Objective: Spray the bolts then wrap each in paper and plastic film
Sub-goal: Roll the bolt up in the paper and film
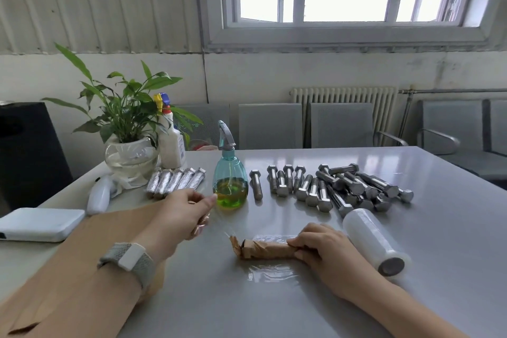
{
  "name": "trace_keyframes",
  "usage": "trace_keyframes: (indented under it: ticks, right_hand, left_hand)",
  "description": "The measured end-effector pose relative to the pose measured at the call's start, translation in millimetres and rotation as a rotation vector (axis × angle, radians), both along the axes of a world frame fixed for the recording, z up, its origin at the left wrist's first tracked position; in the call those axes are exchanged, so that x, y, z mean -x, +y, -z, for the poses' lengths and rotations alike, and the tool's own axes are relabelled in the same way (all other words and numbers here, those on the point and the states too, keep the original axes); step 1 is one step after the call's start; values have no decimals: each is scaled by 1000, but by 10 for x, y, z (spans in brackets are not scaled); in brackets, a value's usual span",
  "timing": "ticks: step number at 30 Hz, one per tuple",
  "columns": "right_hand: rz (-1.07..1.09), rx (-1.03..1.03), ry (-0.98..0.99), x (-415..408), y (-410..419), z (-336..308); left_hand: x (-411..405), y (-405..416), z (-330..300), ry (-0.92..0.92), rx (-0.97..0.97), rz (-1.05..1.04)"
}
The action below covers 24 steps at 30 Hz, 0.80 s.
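A bolt wrapped in brown paper [264,249] lies on a sheet of clear plastic film [270,273] near the table's front. My right hand [326,252] grips the right end of this paper-wrapped bolt. My left hand [182,217] is raised to the left of it and pinches an edge of the clear film. Behind them stands a teal spray bottle [230,173] with yellow-green liquid. Several bare steel bolts [329,186] lie in a heap to the right of it. Several wrapped bolts [175,181] lie in a row at the back left. A roll of plastic film [373,241] lies beside my right hand.
Brown paper sheets [82,269] lie under my left forearm. A white box [41,223], a white device [98,196], a potted plant [129,123] and a white spray bottle [170,143] stand at the left. Grey chairs [270,126] line the far side of the grey table [411,310].
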State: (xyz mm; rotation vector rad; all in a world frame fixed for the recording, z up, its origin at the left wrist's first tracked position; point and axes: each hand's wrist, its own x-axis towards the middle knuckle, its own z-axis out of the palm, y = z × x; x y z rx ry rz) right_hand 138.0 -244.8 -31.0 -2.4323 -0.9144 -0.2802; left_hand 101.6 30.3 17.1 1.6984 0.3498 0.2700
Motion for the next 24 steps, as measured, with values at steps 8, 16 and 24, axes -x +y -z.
trace_keyframes:
  ticks: [8, 16, 24]
  right_hand:
    - [-1, 26, 8, 3, 11, -14]
    - [-7, 29, 35, -24, -6, 17]
    - [77, -25, 102, -62, -20, 55]
  left_hand:
    - [-273, -922, 47, 123, 71, 223]
    - [-364, -1201, 144, 287, -115, 359]
    - [-379, -1155, 130, 356, -230, 464]
